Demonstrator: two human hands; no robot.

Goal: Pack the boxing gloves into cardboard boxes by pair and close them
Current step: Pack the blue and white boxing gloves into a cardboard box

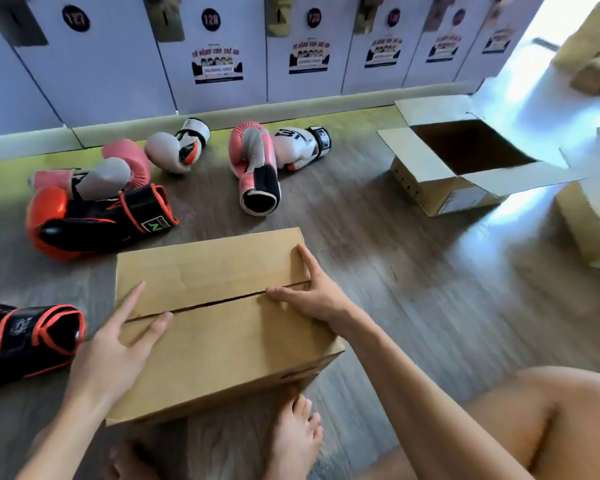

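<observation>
Left of the closed box (219, 320) lie orange-black gloves (94, 220), with pink and white gloves (253, 164) beyond it on the floor. The left hand (118, 348) and right hand (312, 292) press flat on its top flaps, each grip spread wide, holding nothing. Closing looks nearly finished; next, I'd guess, comes filling the open box (465, 168) far right of it.
</observation>
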